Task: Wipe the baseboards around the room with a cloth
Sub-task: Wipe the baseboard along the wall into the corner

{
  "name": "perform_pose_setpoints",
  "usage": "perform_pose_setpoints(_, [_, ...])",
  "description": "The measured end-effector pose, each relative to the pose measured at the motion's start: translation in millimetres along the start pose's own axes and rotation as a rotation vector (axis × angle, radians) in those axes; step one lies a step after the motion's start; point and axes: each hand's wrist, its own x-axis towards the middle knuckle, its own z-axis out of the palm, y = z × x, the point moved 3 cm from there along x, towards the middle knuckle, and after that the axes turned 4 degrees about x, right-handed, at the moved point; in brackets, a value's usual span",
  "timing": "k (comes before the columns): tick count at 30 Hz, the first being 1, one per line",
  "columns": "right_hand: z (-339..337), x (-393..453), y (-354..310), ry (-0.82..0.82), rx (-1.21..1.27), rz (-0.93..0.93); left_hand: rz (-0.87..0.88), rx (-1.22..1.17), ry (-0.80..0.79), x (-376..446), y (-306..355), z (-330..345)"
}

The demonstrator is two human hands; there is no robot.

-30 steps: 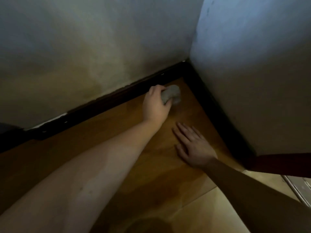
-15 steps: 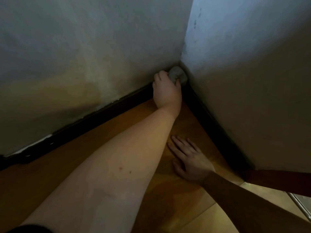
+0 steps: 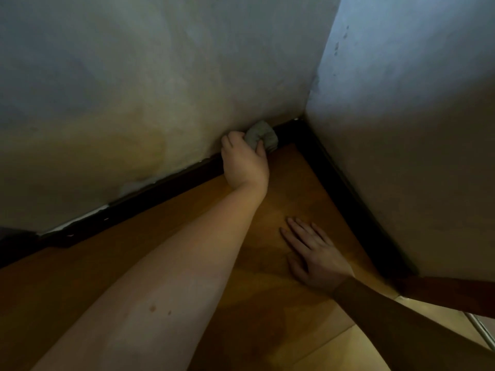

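A dark baseboard [image 3: 166,188] runs along the foot of the left wall and meets a second dark baseboard [image 3: 348,194] under the right wall at the room corner. My left hand [image 3: 245,163] grips a bunched grey cloth [image 3: 261,136] and holds it against the left baseboard, a short way left of the corner. My right hand [image 3: 313,253] lies flat on the wooden floor with its fingers spread, apart from both baseboards.
Pale stained walls [image 3: 134,89] close the corner on two sides. The brown wooden floor [image 3: 80,277] stretches to the left. A reddish-brown edge [image 3: 442,293] juts in at the lower right, beside a lighter floor strip.
My left hand with the cloth went from the floor into the corner, then drew back a little leftwards along the left baseboard. My right hand stayed flat on the floor.
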Motion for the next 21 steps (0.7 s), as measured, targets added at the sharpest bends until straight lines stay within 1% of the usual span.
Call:
perform_pose_setpoints(5, [-1.5, -0.4, -2.0, -0.021, -0.042, 0.038, -0.025, -0.005, 0.013, -3.2, -31.3, -28.7])
perform_pose_setpoints(14, [-1.2, 0.3, -4.6, -0.079, -0.133, 0.073, -0.069, 0.091, -0.016, 0.0, -86.3, -77.3])
perform_pose_setpoints(17, [-3.1, 3.1, -3.6, -0.144, -0.19, 0.074, -0.096, 0.119, -0.023, 0.7, -96.5, -88.3])
perform_pose_setpoints(19, [-6.0, 5.3, -4.4, -0.218, -0.156, 0.075, -0.11, 0.139, -0.03, 1.5, -101.5, -95.2])
perform_pose_setpoints(21, [-9.3, 9.5, -9.4, -0.316, -0.11, 0.118, -0.124, 0.146, -0.033, 0.1, -105.7, -102.7])
